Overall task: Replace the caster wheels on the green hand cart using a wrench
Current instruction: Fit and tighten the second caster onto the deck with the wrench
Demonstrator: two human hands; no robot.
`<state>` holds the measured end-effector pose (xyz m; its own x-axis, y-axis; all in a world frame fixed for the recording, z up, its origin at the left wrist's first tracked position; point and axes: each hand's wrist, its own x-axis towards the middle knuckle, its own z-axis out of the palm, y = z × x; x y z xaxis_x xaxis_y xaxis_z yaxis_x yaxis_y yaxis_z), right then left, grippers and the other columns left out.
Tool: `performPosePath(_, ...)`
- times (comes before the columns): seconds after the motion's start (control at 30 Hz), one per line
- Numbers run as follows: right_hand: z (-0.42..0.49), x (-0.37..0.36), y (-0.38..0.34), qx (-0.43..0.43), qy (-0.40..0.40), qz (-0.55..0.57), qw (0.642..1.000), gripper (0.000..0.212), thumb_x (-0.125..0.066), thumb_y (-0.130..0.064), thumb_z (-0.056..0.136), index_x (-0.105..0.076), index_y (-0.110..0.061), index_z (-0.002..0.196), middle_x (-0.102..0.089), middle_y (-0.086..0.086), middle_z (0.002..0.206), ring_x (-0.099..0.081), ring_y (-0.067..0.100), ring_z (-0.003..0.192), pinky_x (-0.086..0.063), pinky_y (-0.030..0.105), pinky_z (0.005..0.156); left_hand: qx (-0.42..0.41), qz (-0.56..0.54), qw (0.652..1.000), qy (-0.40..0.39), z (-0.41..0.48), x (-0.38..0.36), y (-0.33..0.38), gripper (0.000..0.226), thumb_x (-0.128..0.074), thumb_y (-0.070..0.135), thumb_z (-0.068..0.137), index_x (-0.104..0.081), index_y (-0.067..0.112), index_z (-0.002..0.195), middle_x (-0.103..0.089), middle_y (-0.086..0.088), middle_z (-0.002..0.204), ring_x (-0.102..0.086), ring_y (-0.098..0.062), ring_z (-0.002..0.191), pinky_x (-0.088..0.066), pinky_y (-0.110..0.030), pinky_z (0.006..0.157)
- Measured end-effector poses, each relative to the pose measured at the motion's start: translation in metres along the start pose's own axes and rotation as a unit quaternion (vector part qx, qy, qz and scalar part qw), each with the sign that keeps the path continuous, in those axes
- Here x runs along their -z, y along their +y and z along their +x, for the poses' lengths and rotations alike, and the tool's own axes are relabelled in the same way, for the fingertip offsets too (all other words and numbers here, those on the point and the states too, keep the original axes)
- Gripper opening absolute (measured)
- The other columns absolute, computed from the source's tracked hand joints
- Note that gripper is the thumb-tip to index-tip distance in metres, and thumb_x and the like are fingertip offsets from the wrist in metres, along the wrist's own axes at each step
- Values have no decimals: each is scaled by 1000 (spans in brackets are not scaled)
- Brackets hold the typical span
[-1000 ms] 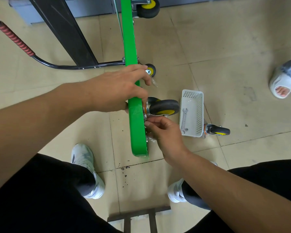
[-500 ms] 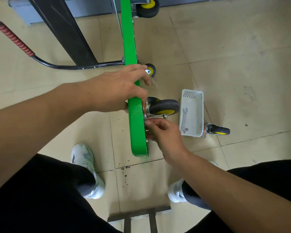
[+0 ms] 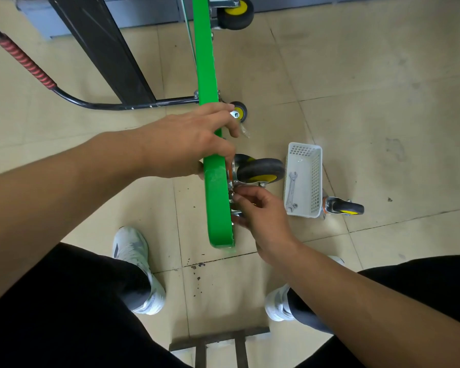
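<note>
Tile floor [image 3: 356, 75] — left hand [image 3: 186, 144] grips green cart [image 3: 205, 62], right hand [image 3: 263, 213] pinches caster mount [image 3: 231, 186].

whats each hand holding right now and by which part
The left hand grips the green cart deck over its edge, beside the caster. The right hand pinches at the caster's mounting plate; which piece exactly cannot be told.

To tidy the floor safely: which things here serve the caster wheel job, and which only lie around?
In use: green cart, gripped by left hand; mounted caster, right hand pinching at its plate; wrench in white basket; loose caster.
Lying about: black panel; metal frame by the feet.
</note>
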<state>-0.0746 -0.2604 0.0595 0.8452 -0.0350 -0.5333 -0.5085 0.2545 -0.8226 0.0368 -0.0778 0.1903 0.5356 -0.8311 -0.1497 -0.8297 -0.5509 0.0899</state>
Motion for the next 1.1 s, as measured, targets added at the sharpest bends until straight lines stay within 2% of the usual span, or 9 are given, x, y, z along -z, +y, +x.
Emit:
performPosePath(0.13, 0, 0, 0, 0, -11, 22, 1000, 16, -67, -6, 98, -75, -12, 110, -76, 9, 110, -71, 29, 109, -62, 46, 90, -2, -5, 1000, 0, 1, -1, -1, 43, -89, 22, 70, -65, 34, 103, -39, 1, 140, -17, -32, 150, -55, -60, 89)
performPosePath(0.3, -1, -1, -1, 4, -15, -11, 1000, 16, -67, -10, 99, -77, -16, 110, -77, 3, 109, -72, 27, 104, -59, 33, 76, 1, -1, 1000, -2, 1, -1, 0, 42, -89, 23, 71, -65, 35, 104, -38, 2, 141, -17, -31, 151, -55, -59, 89)
performPosePath(0.5, -2, 0, 0, 6, -17, -57, 998, 15, -70, -16, 97, -75, -13, 111, -79, 3, 103, -73, 25, 102, -64, 43, 82, 4, -3, 1000, -2, 0, -1, -1, 43, -90, 23, 70, -64, 36, 104, -39, 2, 141, -17, -31, 150, -55, -59, 88)
performPosePath(0.63, -3, 1, -1, 8, -17, -70, 997, 16, -71, -24, 97, -74, -14, 109, -78, 5, 101, -73, 26, 99, -64, 40, 78, 4, 1, 1000, -4, 0, -1, 0, 43, -89, 24, 71, -64, 36, 104, -38, 2, 141, -16, -30, 151, -55, -59, 89)
performPosePath(0.8, -3, -1, -1, 8, -7, -59, 998, 20, -71, -28, 97, -74, -18, 113, -75, 4, 107, -73, 25, 101, -62, 35, 73, 4, -6, 1000, -2, 1, -2, -2, 43, -89, 23, 72, -63, 36, 104, -36, 4, 141, -15, -30, 151, -56, -58, 87)
performPosePath(1.0, -3, 1, -5, -11, -4, -36, 999, 16, -66, -15, 100, -75, -17, 113, -76, 5, 107, -73, 26, 102, -64, 40, 81, 7, -4, 1000, 3, 0, 0, 1, 43, -89, 21, 71, -66, 34, 104, -40, 1, 140, -18, -31, 150, -55, -58, 90)
performPosePath(1.1, -4, 0, -4, -11, -13, -47, 999, 16, -67, -14, 98, -76, -18, 111, -77, 4, 106, -72, 28, 102, -62, 38, 78, 1, -2, 1000, 9, 0, 1, 2, 43, -90, 21, 70, -66, 34, 103, -41, 0, 139, -20, -32, 150, -54, -57, 92)
